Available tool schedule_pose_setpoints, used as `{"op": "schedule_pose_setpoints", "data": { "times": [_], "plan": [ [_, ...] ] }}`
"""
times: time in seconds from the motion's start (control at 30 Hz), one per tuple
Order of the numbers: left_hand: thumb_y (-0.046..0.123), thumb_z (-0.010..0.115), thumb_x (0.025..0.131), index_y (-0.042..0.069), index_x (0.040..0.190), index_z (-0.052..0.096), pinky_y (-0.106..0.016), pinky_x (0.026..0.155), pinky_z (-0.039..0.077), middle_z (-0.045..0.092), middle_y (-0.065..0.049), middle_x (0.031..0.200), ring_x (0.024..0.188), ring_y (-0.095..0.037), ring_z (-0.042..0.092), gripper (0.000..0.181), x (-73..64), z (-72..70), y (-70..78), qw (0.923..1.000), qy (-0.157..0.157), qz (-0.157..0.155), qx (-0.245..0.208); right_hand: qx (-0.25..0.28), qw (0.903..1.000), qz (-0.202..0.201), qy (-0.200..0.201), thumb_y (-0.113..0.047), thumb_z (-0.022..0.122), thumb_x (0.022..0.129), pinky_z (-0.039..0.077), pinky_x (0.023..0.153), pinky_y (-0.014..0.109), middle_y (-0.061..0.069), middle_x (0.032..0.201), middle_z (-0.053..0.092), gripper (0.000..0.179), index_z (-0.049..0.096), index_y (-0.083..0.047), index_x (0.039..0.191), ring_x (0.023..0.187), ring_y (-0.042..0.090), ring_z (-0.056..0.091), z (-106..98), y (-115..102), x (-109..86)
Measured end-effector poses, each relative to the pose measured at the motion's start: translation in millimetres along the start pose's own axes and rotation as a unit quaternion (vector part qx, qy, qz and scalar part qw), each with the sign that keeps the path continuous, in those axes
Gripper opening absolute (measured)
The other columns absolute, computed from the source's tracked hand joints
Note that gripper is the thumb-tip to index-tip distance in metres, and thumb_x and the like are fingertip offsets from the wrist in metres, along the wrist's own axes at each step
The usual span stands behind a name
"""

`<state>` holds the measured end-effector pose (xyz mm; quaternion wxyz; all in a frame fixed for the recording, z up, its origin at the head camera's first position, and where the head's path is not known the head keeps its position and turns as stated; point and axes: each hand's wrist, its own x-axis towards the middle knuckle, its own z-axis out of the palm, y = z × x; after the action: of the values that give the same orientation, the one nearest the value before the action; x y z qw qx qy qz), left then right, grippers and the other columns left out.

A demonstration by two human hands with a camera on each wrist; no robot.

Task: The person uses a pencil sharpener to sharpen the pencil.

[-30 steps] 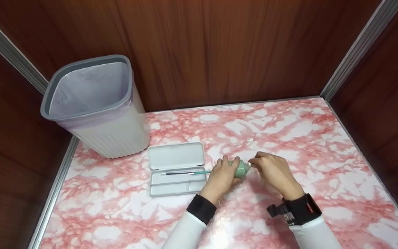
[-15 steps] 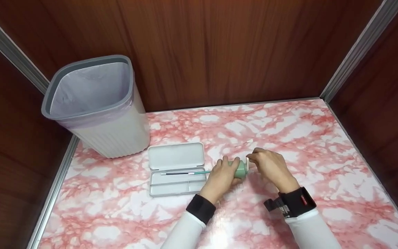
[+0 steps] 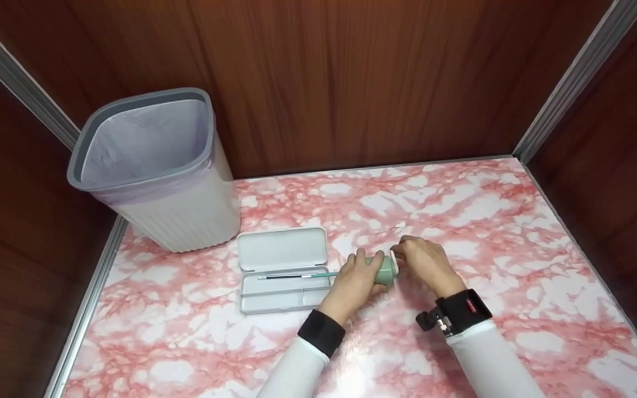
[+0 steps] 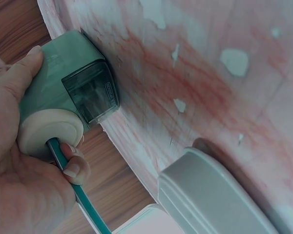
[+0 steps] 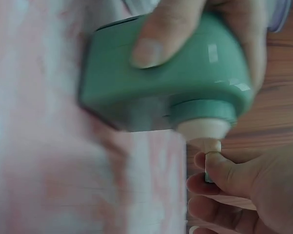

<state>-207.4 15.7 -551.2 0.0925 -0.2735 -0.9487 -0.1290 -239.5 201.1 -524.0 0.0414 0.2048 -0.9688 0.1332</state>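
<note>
A green crank pencil sharpener stands on the table, gripped by my left hand. In the left wrist view its dark see-through shavings drawer faces out. A teal pencil goes into the cream round front, and a curled left finger lies right against the pencil. On the sharpener's other side, my right hand pinches the cream crank handle between thumb and forefinger. The crank arm points up and away in the head view. The pencil's tip is hidden inside the sharpener.
A pale grey pencil case lies with its lid raised just left of the left hand; the pencil's rear end reaches over its tray. A lined waste bin stands at the back left. Dark wooden walls enclose the table.
My right hand has turned the crank, its arm swinging up and away, and the hand has shifted slightly left. My left hand, the sharpener and the pencil stay in place.
</note>
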Motion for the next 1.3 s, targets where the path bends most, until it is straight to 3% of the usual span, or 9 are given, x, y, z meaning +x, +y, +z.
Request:
{"op": "schedule_pose_setpoints", "data": {
  "times": [0.17,0.53,0.7,0.93,1.17,1.3],
  "plan": [
    [0.046,0.075,0.078,0.012,0.140,0.047,-0.036,0.077,0.050,0.050,-0.018,0.116,0.094,-0.028,0.055,0.076,-0.7,-0.9,-0.2,1.0000,0.001,0.002,-0.008,0.006,0.9995,0.009,-0.031,0.007,0.067,0.075,0.051,0.058,0.043,0.000,0.078,0.063,0.028,0.077,-0.016,0.086,0.070,0.025,0.062,11.1,2.9,-2.0],
    [0.046,0.076,0.078,0.013,0.140,0.047,-0.036,0.078,0.050,0.050,-0.018,0.116,0.095,-0.028,0.055,0.076,-0.9,-0.7,0.3,1.0000,-0.004,-0.001,-0.009,0.031,0.9987,0.012,-0.039,0.009,0.064,0.074,0.048,0.056,0.040,0.001,0.073,0.061,0.023,0.072,-0.013,0.073,0.064,0.021,0.057,19.2,3.7,-9.8],
    [0.047,0.076,0.077,0.013,0.138,0.049,-0.035,0.075,0.050,0.051,-0.015,0.112,0.091,-0.026,0.055,0.075,-1.9,-0.3,0.8,0.9999,0.011,0.001,0.006,0.039,0.9986,0.005,-0.037,0.006,0.069,0.074,0.049,0.059,0.042,-0.003,0.074,0.060,0.018,0.071,-0.012,0.072,0.068,0.022,0.059,21.8,4.8,-15.0],
    [0.047,0.078,0.076,0.013,0.136,0.049,-0.035,0.073,0.051,0.051,-0.015,0.111,0.092,-0.026,0.055,0.075,-1.5,-0.7,2.0,0.9996,0.021,-0.007,0.016,0.073,0.9958,0.034,-0.043,-0.003,0.071,0.080,0.050,0.062,0.044,-0.002,0.073,0.059,0.013,0.066,-0.010,0.071,0.069,0.023,0.060,25.6,2.8,-24.0],
    [0.046,0.078,0.076,0.012,0.137,0.048,-0.037,0.077,0.051,0.050,-0.017,0.114,0.097,-0.028,0.055,0.075,0.2,-0.7,3.9,0.9998,0.002,-0.021,-0.003,0.102,0.9944,-0.013,-0.024,-0.006,0.075,0.081,0.048,0.065,0.039,-0.004,0.075,0.058,0.006,0.074,-0.011,0.078,0.070,0.018,0.059,27.6,3.4,-41.5],
    [0.046,0.077,0.077,0.013,0.139,0.047,-0.037,0.079,0.050,0.049,-0.017,0.117,0.099,-0.028,0.054,0.076,0.7,-0.4,3.5,0.9995,-0.011,-0.027,-0.008,0.108,0.9939,-0.018,-0.011,-0.011,0.077,0.080,0.050,0.069,0.039,-0.004,0.078,0.062,0.004,0.075,-0.010,0.084,0.074,0.018,0.061,22.1,0.0,-51.3]
  ]
}}
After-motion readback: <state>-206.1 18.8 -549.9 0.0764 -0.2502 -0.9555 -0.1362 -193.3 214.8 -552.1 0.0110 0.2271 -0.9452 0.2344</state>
